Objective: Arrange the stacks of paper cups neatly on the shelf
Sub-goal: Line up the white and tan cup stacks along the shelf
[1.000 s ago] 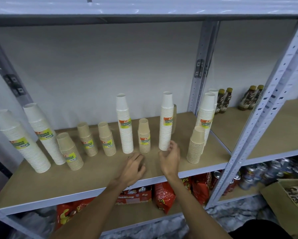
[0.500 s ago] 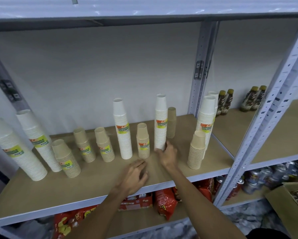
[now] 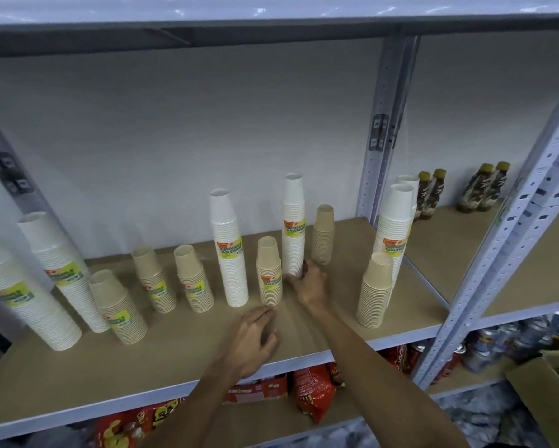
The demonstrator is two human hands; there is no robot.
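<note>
head view of a wooden shelf in a grey metal rack, carrying upturned stacks of paper cups. the right hand reaches in and closes its fingers around the base of a tall white stack, which stands upright near the middle of the shelf, between a short brown stack on its left and another brown stack just behind on its right. the left hand lies palm down, fingers loosely curled, over the bare shelf board near the front edge, grasping nothing. a second tall white stack stands left of centre; further left are two small brown stacks and three stacks leaning leftward. at the right end a brown stack stands in front of a white stack. bottles occupy the adjoining bay; red snack bags lie on the shelf below.
</note>
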